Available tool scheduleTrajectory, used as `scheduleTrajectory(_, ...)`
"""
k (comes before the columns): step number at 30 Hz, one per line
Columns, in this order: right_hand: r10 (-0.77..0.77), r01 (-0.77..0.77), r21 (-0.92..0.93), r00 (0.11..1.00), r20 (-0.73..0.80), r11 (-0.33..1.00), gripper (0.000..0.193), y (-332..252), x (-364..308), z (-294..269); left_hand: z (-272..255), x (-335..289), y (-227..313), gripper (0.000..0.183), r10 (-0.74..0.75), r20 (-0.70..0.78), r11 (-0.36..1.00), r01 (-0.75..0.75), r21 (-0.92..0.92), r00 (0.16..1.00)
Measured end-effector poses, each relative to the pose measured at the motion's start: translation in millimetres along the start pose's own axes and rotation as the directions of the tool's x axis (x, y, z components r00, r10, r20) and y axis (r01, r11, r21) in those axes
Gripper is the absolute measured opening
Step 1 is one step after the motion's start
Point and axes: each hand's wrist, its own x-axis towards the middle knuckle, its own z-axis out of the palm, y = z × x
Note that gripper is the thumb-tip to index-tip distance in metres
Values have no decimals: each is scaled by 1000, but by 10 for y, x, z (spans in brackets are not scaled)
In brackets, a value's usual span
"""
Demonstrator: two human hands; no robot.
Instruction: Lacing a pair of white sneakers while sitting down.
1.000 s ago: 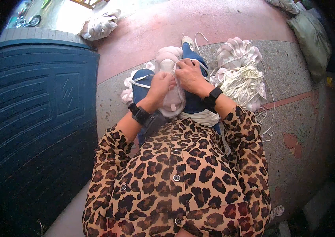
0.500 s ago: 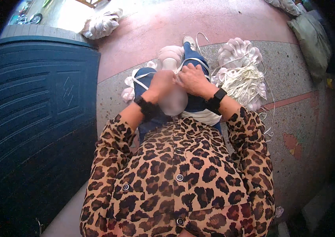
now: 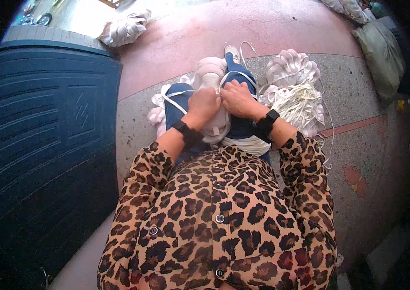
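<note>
A pale pinkish-white shoe upper (image 3: 215, 131) lies between my thighs, its heel end toward my belly. My left hand (image 3: 204, 107) is closed over its left side, fingertips pinched near the middle. Right beside it, my right hand (image 3: 239, 99) is closed too, its fingers meeting the left ones over the upper. A white shoelace (image 3: 175, 98) runs from the hands across my left knee, and more lace loops over my right knee. The stretch of lace between the fingertips is mostly hidden by the hands. More pale uppers (image 3: 211, 65) stand stacked just beyond.
On the floor to the right sit a bundle of pale uppers (image 3: 289, 67) and a heap of white laces (image 3: 296, 102). More uppers (image 3: 155, 115) show beside my left leg. A dark blue door panel (image 3: 50, 116) stands at left. Sacks (image 3: 380, 55) and a bundle (image 3: 126, 28) lie farther off.
My left hand, smeared by motion before, is now sharp and drawn in against the right fingers. The heel end of the upper shows more plainly. My right hand has barely moved.
</note>
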Motion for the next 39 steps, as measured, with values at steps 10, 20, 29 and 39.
scheduleTrajectory(10, 23, -23, -42, 1000, -9, 999, 18, -45, -20, -8, 22, -46, -58, 26, 85, 22, 996, -85, 36, 996)
scheduleTrajectory(20, -1, 13, 105, 993, -115, 994, 18, 129, -18, 5, 229, -44, 1, 22, 225, -116, 957, -198, 211, 967)
scheduleTrajectory(29, -171, 313, 274, 882, -440, 909, 15, -257, -224, -113, -682, -362, -188, 22, 272, 160, 930, -217, -295, 949)
scheduleTrajectory(39, 165, 5, 178, 362, -917, 984, 14, 955, -3173, -3649, -610, -462, -891, 43, 44, 179, 604, 116, -789, 983)
